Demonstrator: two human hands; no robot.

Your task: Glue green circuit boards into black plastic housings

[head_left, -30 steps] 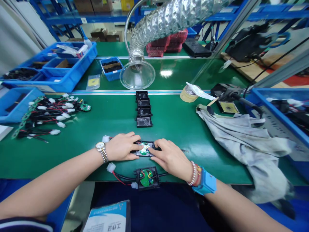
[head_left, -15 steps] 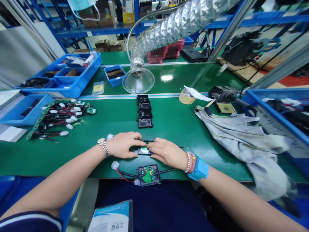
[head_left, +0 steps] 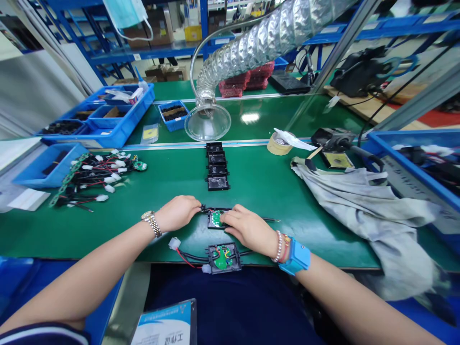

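My left hand [head_left: 177, 213] pinches a black cable [head_left: 204, 208] at the upper left corner of a black junction box [head_left: 216, 218] on the green bench [head_left: 108, 232]. My right hand [head_left: 247, 226] presses its fingers on the box's right side, hiding part of it. A green circuit board [head_left: 216, 219] shows inside the box. Nearer me lies a second black box [head_left: 224, 258] holding a green board, with black and red wires running to a white connector [head_left: 174, 243].
Several black box housings [head_left: 217, 167] stand in a row ahead. A wire-and-board pile [head_left: 97, 176] and a blue tray [head_left: 50, 165] are at left. A grey cloth [head_left: 362, 213] lies at right, below a soldering station [head_left: 332, 139]. A fume hood [head_left: 207, 123] hangs above.
My left hand has drawn back from the box's top to its upper left corner, uncovering more of the green board. My right hand has shifted slightly right. The view has tilted slightly.
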